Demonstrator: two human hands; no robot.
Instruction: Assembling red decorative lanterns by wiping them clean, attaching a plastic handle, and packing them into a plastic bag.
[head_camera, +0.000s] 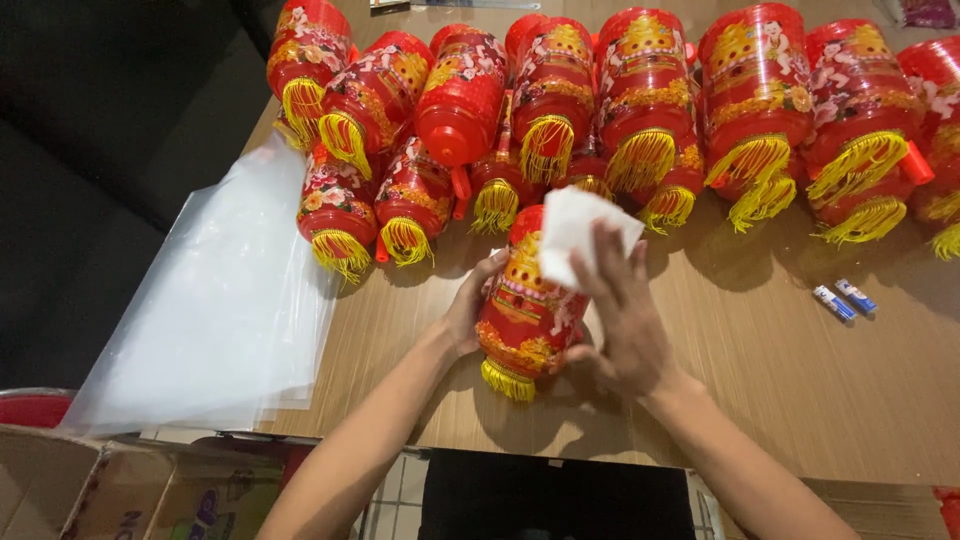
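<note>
A red lantern (520, 310) with gold patterns and a yellow tassel fringe lies tilted on the wooden table (780, 370), its fringe towards me. My left hand (470, 305) grips its left side. My right hand (625, 320) presses a white cloth (578, 230) against its upper right part.
Several similar red lanterns (640, 100) with yellow fringes lie in rows across the far side of the table. Clear plastic bags (220, 300) are stacked at the left edge. Two small batteries (843, 300) lie at the right. Cardboard boxes (110, 490) stand below the near left edge.
</note>
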